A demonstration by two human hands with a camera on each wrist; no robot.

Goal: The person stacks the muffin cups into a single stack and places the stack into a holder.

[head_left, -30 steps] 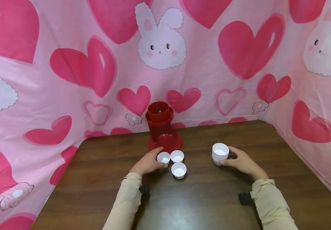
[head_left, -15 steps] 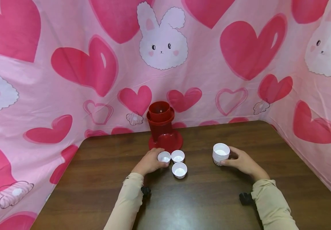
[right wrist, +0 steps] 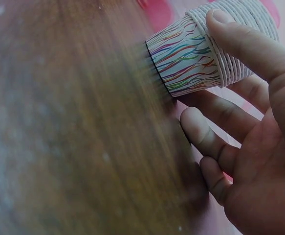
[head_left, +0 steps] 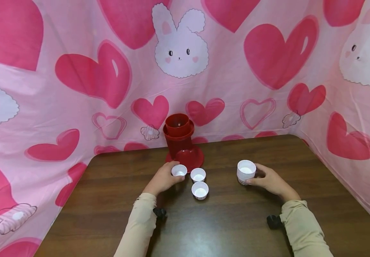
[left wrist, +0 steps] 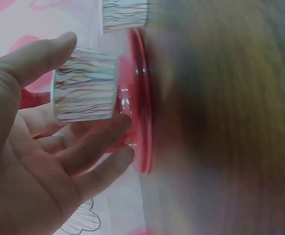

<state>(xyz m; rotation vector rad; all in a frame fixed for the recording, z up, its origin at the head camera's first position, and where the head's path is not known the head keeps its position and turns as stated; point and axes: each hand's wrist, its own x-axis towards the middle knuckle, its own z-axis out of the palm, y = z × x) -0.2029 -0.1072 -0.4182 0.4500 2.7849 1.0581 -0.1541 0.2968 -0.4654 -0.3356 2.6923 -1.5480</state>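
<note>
My left hand (head_left: pixel 164 178) pinches a small white paper baking cup (head_left: pixel 179 172) between thumb and fingers. In the left wrist view the cup (left wrist: pixel 86 87) shows thin coloured wavy lines and appears raised off the table. Two more paper cups, a far one (head_left: pixel 198 176) and a near one (head_left: pixel 200 192), stand just to its right. At the right, my right hand (head_left: pixel 269 180) holds a stack of nested paper cups (head_left: pixel 246 174) around its side. Several rims of that stack (right wrist: pixel 208 54) show in the right wrist view, its base on the table.
A red plastic stand (head_left: pixel 180 142) with a round base and a cup-shaped top stands behind the paper cups. The brown wooden table (head_left: pixel 217 228) ends at a pink heart-print cloth (head_left: pixel 223 71) at the back.
The left hand has lifted its paper cup and shifted it slightly left, away from the other two. The right hand and the stack stay in place.
</note>
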